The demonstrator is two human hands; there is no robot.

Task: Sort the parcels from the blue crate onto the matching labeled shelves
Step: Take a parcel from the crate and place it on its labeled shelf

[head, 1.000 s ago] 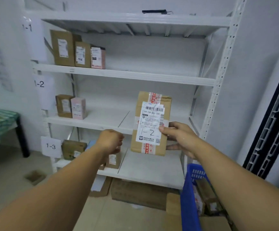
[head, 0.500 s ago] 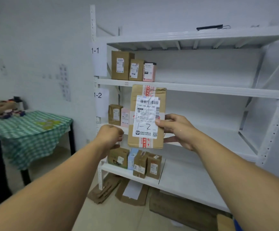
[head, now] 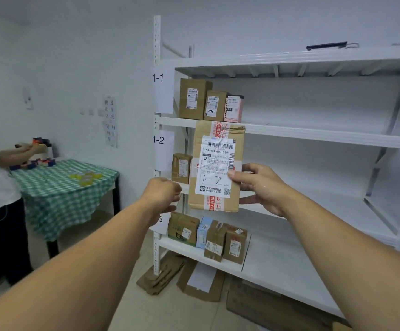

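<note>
Right hand (head: 263, 187) is gripping the brown parcel (head: 218, 166) by its right edge, thumb on the label handwritten 1-2, holding it upright in the air before the rack; left hand (head: 163, 194) is hovering just beside it, curled into a fist and holding nothing; the person is apparently carrying it to the middle shelf (head: 325, 204) by the 1-2 sign (head: 162, 139); the next move is calling for a reach inward, standing it beside the small box (head: 181, 167); since a second ago the grip is staying unchanged, while the blue crate is no longer showing.
</note>
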